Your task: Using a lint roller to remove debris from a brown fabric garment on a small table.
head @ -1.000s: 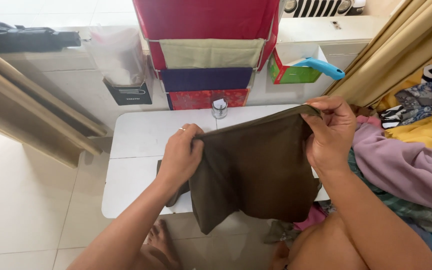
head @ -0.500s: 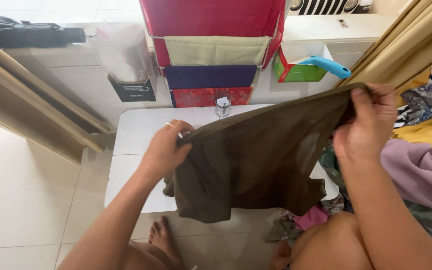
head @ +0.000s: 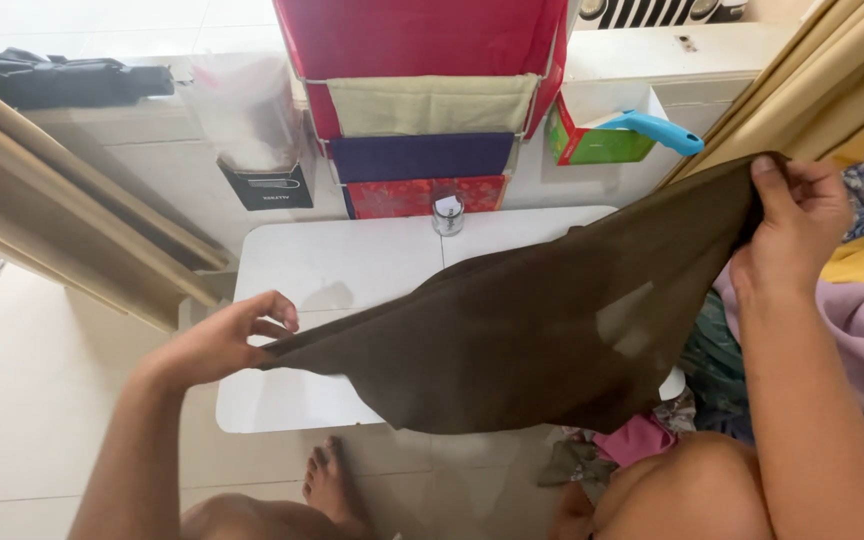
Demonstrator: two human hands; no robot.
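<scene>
My left hand (head: 217, 345) pinches one corner of the brown cloth (head: 542, 325) low over the white worktop (head: 322, 275); my right hand (head: 797, 225) clamps the far corner higher. I judge that levelling both grips and keeping the span taut would give a clean fold.

white table (head: 332, 270) partly hidden behind brown cloth (head: 542, 330)
</scene>
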